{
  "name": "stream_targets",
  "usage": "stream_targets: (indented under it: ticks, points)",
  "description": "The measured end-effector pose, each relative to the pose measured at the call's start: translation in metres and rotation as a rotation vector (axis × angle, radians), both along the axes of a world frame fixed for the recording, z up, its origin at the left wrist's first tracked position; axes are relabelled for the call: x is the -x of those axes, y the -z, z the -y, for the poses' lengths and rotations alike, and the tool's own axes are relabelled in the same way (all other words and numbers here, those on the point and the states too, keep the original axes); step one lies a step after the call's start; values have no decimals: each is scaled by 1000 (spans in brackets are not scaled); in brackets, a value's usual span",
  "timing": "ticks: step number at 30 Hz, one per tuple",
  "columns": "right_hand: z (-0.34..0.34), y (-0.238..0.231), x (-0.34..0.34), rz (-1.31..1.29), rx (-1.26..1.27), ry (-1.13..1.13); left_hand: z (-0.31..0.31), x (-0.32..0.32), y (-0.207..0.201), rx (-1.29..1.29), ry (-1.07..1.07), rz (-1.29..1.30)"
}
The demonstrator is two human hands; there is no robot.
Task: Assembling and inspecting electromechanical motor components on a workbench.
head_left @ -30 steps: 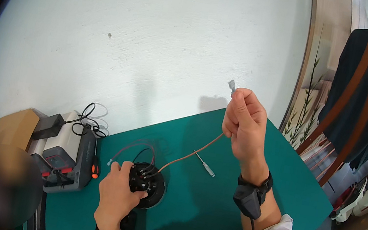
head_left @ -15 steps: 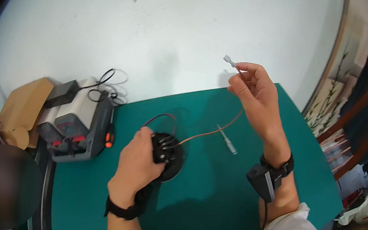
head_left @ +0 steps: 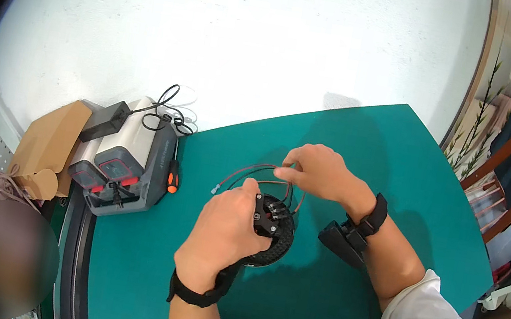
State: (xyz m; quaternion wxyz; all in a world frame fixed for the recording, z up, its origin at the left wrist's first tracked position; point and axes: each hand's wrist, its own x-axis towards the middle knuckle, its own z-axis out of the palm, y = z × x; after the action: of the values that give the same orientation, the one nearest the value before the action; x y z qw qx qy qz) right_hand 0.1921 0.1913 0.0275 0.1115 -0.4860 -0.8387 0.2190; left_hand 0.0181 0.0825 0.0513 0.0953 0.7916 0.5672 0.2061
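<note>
A black round device (head_left: 283,242) with a textured rim and terminals on top sits on the green table. My left hand (head_left: 223,232) is closed around its left side. Above the device, my right hand (head_left: 318,170) pinches thin reddish-brown wires (head_left: 254,167) between thumb and fingers. The wires curve in loops from the device up to the right hand. One end, with a pale connector (head_left: 215,189), sticks out to the left, past my left hand's knuckles. My right fingertips partly hide the wires, so I cannot make out how many they hold.
On the left stand a grey-and-white tool case (head_left: 122,171), a black adapter (head_left: 106,122) with its cable, and an open cardboard box (head_left: 49,149). An orange-and-black screwdriver (head_left: 173,176) is beside the case. A white wall (head_left: 274,48) runs behind the green table (head_left: 374,139).
My right hand has come down and leftward toward the device, bringing the wire from its raised, stretched position into loops. My left hand still grips the device. The view has shifted a little.
</note>
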Motion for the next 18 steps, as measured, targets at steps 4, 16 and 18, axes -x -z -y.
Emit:
stream_targets:
  ticks: [4,16,18]
  points:
    - [-9,27,-2,-322,-173,-69,0,-5,-5,76,-79,-39]
    - [19,-52,-30,-1391,-138,-2,0,3,-2,124,-121,-90]
    - [30,-63,-43,-1539,-64,-56,2,5,-2,119,-116,-79]
